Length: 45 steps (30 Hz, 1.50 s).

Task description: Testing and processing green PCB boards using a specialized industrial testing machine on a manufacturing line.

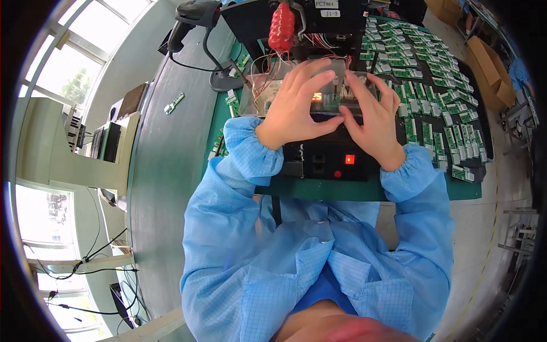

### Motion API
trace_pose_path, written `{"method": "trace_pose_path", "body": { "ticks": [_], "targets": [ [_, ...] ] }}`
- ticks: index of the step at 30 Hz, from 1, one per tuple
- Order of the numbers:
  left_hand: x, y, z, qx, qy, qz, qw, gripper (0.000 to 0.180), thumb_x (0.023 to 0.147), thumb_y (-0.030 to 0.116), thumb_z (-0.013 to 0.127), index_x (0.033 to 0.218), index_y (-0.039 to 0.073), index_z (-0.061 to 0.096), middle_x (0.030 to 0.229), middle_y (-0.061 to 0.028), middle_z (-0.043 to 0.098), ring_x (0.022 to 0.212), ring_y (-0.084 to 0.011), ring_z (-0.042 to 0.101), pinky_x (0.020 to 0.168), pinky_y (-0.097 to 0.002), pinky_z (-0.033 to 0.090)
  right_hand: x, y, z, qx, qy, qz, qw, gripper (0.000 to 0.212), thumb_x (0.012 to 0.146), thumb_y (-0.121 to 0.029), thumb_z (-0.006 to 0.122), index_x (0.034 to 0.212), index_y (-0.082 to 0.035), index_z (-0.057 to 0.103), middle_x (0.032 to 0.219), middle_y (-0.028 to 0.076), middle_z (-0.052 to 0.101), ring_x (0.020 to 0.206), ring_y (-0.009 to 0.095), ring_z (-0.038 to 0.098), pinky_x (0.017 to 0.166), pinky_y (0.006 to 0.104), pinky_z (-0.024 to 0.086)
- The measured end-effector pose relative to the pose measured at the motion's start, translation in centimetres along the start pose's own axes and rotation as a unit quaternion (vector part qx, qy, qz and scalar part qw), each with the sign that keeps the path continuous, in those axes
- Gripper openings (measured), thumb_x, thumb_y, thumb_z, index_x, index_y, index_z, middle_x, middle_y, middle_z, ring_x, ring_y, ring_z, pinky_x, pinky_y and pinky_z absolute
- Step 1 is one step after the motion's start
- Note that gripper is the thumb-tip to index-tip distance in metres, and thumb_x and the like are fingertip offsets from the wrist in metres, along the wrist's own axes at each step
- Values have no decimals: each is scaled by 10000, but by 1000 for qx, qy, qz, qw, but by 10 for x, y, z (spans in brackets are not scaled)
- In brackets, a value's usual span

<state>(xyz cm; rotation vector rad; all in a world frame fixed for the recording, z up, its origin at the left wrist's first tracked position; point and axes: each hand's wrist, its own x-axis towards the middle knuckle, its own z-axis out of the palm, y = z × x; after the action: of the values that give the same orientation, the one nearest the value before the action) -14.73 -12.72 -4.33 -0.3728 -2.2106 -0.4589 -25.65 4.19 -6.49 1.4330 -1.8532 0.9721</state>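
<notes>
Black test fixture (pixel 330 143), one, on the green table (pixel 336 191) directly before the person, with a clear plate (pixel 248 104) on top, a lit orange display (pixel 317 97) and, on its near face, a glowing red switch (pixel 350 159). Left hand (pixel 293 105): over the fixture's left part, grip wide, fingers fanned, thumb pointing right. Right hand (pixel 373 117): over its right part, grip also wide, thumb tip close to the left one; I cannot tell whether anything small sits beneath the fingers. Red ribbed handle (pixel 281 28): far side, above the fixture. Handheld scanner (pixel 196 17) on a stand: far left. Green circuit boards (pixel 427 134): many, in rows on the right; one single board (pixel 174 103) well apart, left. Cardboard box (pixel 493 77): far right.
</notes>
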Motion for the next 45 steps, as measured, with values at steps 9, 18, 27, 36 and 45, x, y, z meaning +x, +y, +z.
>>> {"method": "trace_pose_path", "body": {
  "ticks": [9, 18, 27, 36, 45],
  "targets": [
    [-2, 1, -1, -12, 8, -13, 1000, 991, 610, 183, 882, 1427, 172, 322, 1364, -214, 475, 1209, -401, 481, 987, -527, 394, -3, -1, -1, 3, -22, -1, 1000, 601, 771, -193, 725, 1338, -113, 544, 1322, 16, 581, 1242, 298, 448, 991, 431, 297],
    [-1, 7, -3, -4, -37, -47, 998, 791, 662, 247, 804, 1356, 80, 465, 1313, -135, 556, 1203, -355, 511, 950, -450, 441, 0, -5, 1, -11, -14, 0, 1000, 648, 760, -230, 746, 1351, -102, 516, 1303, 16, 584, 1225, 301, 440, 1012, 452, 281],
    [0, 9, -1, 35, -10, -12, 999, 812, 692, 224, 766, 1405, 55, 418, 1326, -118, 560, 1217, -312, 514, 940, -417, 433, -3, -4, 4, -12, -16, -4, 1000, 663, 761, -237, 745, 1358, -95, 493, 1331, 19, 563, 1261, 313, 425, 1035, 469, 264],
    [0, 10, -1, 65, -27, -15, 997, 860, 691, 205, 760, 1441, 42, 370, 1320, -89, 590, 1202, -297, 538, 921, -401, 431, -2, -5, 3, -11, -9, -11, 1000, 683, 760, -240, 737, 1375, -97, 476, 1337, 18, 558, 1261, 306, 428, 1043, 469, 264],
    [1, 13, 0, 63, -7, -10, 998, 851, 671, 204, 761, 1416, 23, 391, 1310, -85, 579, 1196, -284, 526, 922, -396, 427, -5, -6, 2, -21, -23, -7, 1000, 812, 753, -224, 739, 1462, -74, 372, 1346, 28, 578, 1287, 311, 411, 1064, 476, 239]
  ]
}}
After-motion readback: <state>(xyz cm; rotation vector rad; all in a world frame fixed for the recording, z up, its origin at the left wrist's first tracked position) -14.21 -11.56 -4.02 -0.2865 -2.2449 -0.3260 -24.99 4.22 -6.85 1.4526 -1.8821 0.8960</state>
